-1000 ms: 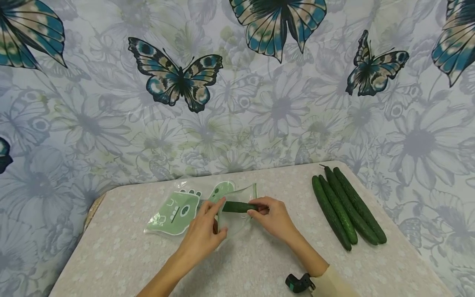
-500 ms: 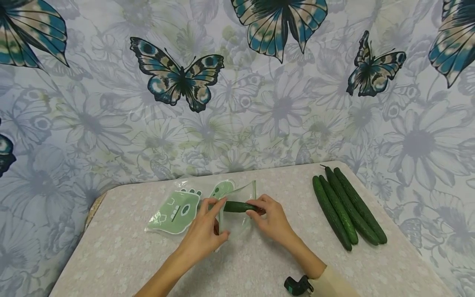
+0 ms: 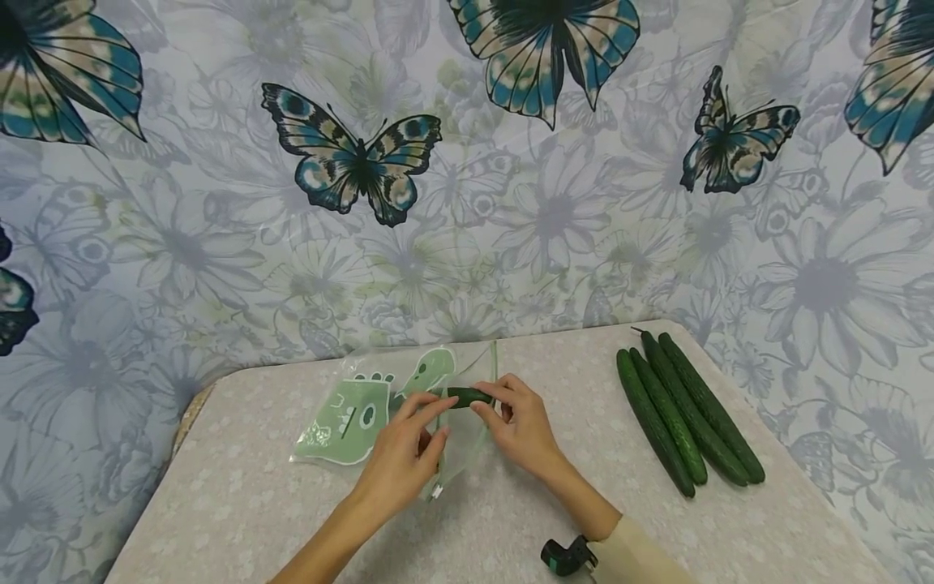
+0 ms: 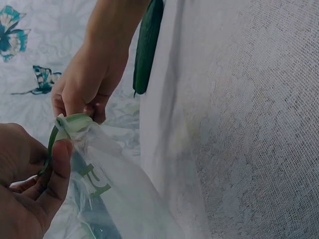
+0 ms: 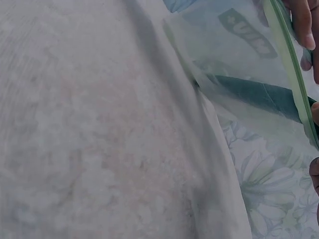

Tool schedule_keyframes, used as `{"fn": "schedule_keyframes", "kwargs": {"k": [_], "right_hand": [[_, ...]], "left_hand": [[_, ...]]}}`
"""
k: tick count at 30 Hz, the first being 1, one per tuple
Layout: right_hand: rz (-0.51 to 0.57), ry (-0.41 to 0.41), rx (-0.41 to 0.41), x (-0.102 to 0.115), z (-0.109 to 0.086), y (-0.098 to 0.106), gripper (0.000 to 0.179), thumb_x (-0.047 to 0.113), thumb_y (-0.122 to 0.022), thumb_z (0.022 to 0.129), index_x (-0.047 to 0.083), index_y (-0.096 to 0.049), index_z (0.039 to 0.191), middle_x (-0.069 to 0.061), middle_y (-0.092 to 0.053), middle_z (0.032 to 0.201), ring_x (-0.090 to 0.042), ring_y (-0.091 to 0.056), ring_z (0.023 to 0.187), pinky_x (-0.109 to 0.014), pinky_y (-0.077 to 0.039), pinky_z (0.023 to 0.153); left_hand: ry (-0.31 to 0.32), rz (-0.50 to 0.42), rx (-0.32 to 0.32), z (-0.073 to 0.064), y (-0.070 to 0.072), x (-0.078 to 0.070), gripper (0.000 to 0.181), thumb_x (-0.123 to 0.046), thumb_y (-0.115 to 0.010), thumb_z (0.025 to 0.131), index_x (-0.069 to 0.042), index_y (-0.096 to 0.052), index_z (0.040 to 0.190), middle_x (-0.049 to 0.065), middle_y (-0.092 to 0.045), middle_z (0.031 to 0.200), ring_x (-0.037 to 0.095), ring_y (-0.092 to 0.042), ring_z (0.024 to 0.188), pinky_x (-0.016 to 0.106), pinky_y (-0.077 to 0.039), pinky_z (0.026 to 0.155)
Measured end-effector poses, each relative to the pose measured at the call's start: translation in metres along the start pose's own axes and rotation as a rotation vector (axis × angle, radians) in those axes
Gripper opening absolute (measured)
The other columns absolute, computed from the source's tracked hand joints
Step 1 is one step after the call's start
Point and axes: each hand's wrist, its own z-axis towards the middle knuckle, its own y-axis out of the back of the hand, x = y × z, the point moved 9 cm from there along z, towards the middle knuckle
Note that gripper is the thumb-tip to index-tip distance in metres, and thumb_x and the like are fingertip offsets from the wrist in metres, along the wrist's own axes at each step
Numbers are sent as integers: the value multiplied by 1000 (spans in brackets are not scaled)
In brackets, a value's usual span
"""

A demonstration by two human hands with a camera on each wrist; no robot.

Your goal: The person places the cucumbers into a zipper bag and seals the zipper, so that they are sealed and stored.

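A clear zip bag [image 3: 328, 442] with green cartoon prints lies on the table, its mouth facing right. My left hand [image 3: 401, 446] pinches the bag's green-edged mouth, as the left wrist view also shows. Fingers of my right hand [image 3: 521, 426] hold the right end of a cucumber [image 3: 464, 397] at that mouth. Through the plastic, the right wrist view shows most of the cucumber [image 5: 259, 97] inside the bag, past the green zip strip [image 5: 289, 55]. A small zip slider [image 3: 436, 491] is at the mouth's near corner.
Several long cucumbers [image 3: 686, 414] lie side by side at the table's right. The pale patterned tablecloth [image 3: 241, 503] reaches back to a butterfly-print wall covering [image 3: 554, 219]. A black device [image 3: 567, 556] is by the right sleeve [image 3: 635, 556].
The cucumber has slid left, deeper into the bag, and less of it shows. My right hand has moved left with it. The bag's mouth has shifted, and its slider has come into view.
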Motion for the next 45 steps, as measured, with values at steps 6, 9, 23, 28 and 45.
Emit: {"fn": "schedule_keyframes", "kwargs": {"k": [6,9,23,28,45], "right_hand": [[32,12,-38,-2,5,-5,25,19,-80,98,13,-82,123,0,-64,93,1,-42,63,-20,-43,56],[50,13,-37,-4,6,-9,25,18,-79,99,11,-82,122,-3,-67,94,1,-42,62,-21,-43,55],[-140,-159,50,-38,-3,-4,28,37,-89,88,13,-87,103,3,-78,81,-2,-63,69,-22,-54,66],[-148,-266,99,-52,-7,-7,24,30,-88,90,12,-85,106,4,-76,80,-2,-65,69,-25,-56,69],[-15,-432,160,-74,-5,-20,29,34,-68,106,13,-82,91,-2,-78,71,-9,-56,50,-24,-41,49]], "left_hand": [[-80,23,-36,1,0,-10,40,-5,-68,104,-16,-71,142,-3,-61,136,-6,-48,55,19,-46,51],[-139,27,-33,1,-3,-19,42,-2,-69,103,-15,-70,143,-2,-62,134,-8,-46,56,18,-46,51],[-39,138,-66,2,4,-16,51,-1,-81,91,-11,-72,140,1,-62,134,-9,-52,65,18,-46,54],[7,161,-62,9,7,-8,50,-1,-79,92,-12,-72,140,2,-61,136,-7,-52,64,19,-46,52],[-57,77,83,13,-32,-24,53,0,-72,93,-9,-68,145,2,-57,131,-8,-55,65,19,-51,59]]}}
